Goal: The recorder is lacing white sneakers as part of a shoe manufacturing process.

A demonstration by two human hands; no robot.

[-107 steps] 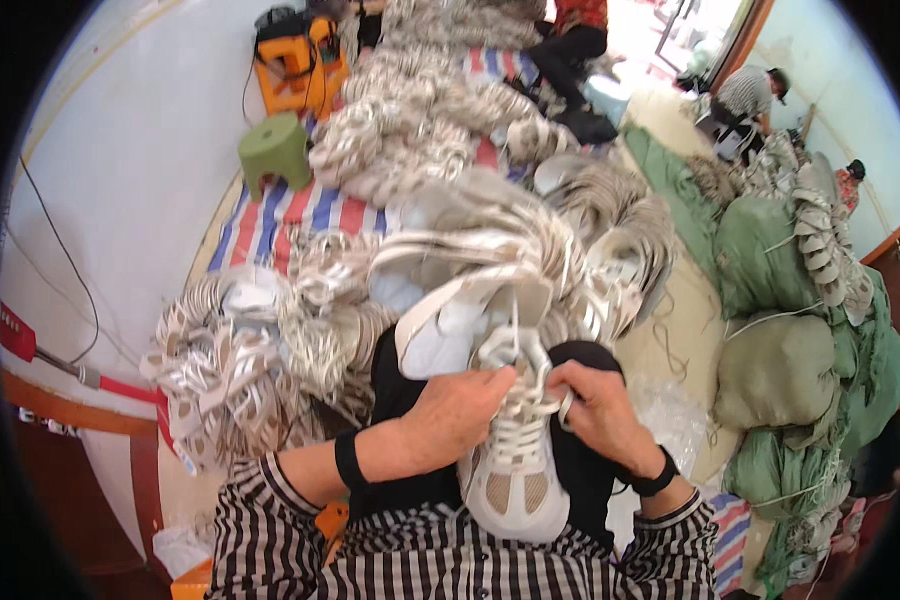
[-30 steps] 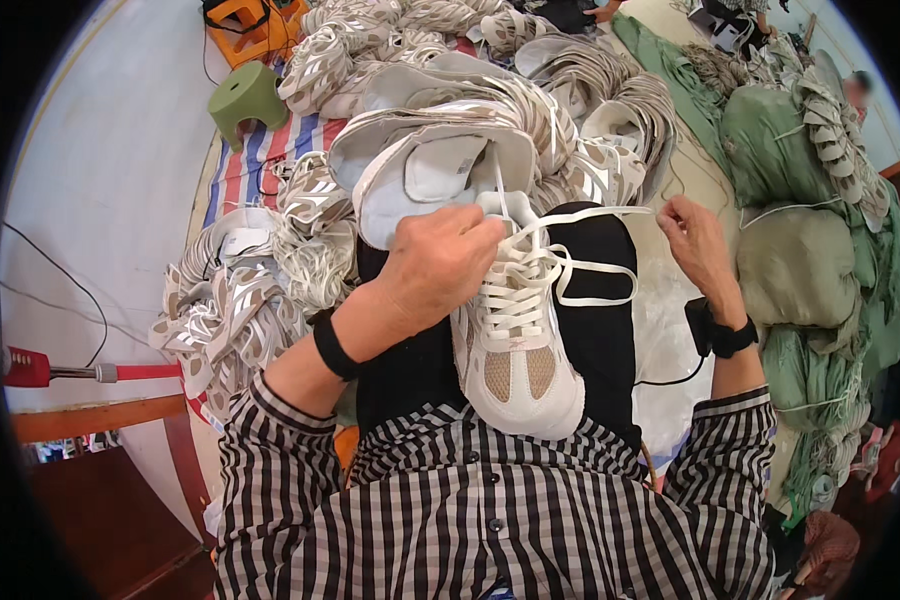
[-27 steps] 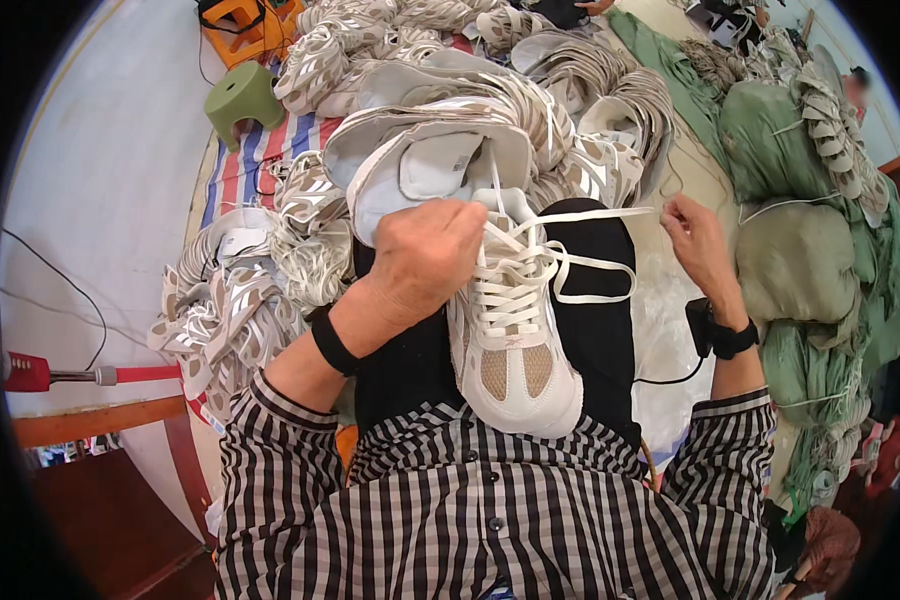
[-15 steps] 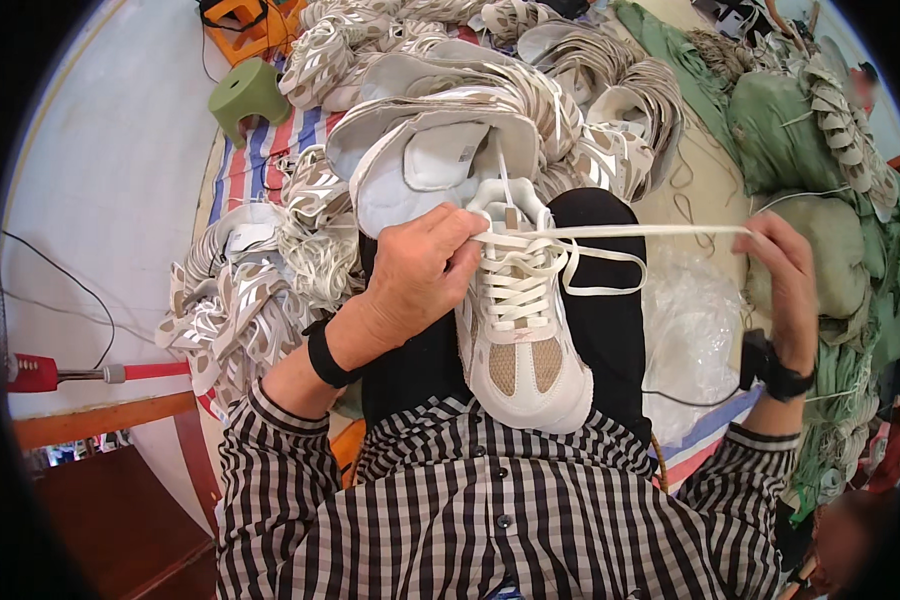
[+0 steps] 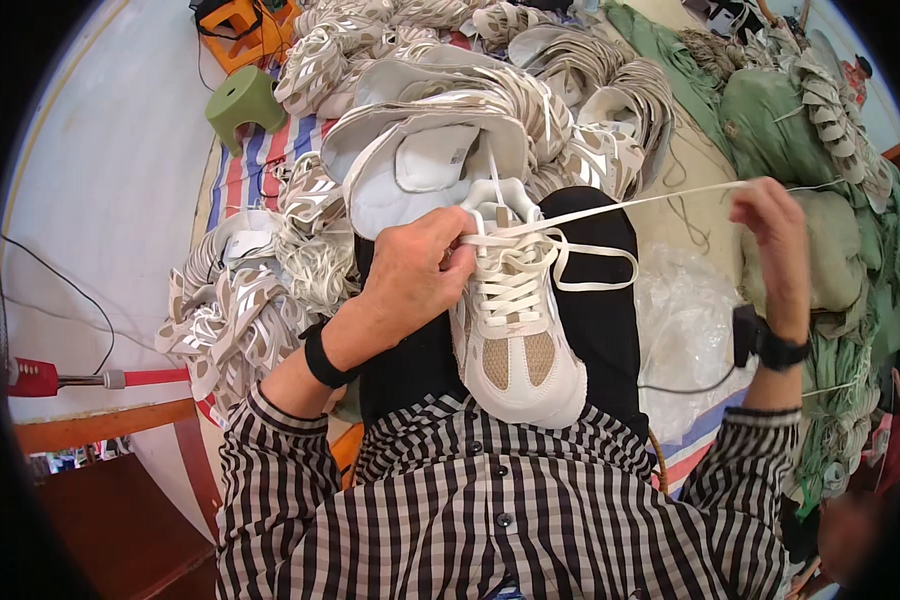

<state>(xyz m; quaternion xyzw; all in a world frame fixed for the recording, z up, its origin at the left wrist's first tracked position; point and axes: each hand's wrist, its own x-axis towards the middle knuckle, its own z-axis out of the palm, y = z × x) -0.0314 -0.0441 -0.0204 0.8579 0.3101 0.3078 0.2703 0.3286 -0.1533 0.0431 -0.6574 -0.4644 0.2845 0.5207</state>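
Note:
On my lap rests a cream and tan sneaker (image 5: 526, 375), its toe toward me and its white laces crossed over the tongue. My left hand (image 5: 418, 268) is closed at the top of the lacing, its thumb and fingertips pinching the shoelace. From there one length of shoelace (image 5: 640, 203) runs taut out to the right. My right hand (image 5: 776, 245), raised on that side, has its fingers closed on the far end of this length. Another part of the lace hangs as a loose loop beside the shoe, over my right knee.
Ahead lie stacked shoe uppers (image 5: 440, 110), with more uppers and a bundle of laces (image 5: 315, 265) to the left. A green stool (image 5: 242, 100) stands far left. Clear plastic bags (image 5: 680, 340) lie right of my knee, and green sacks (image 5: 770, 125) sit farther right.
My right hand has risen slightly, lifting the stretched lace so it slants upward to the right. My left hand keeps its pinch at the lacing.

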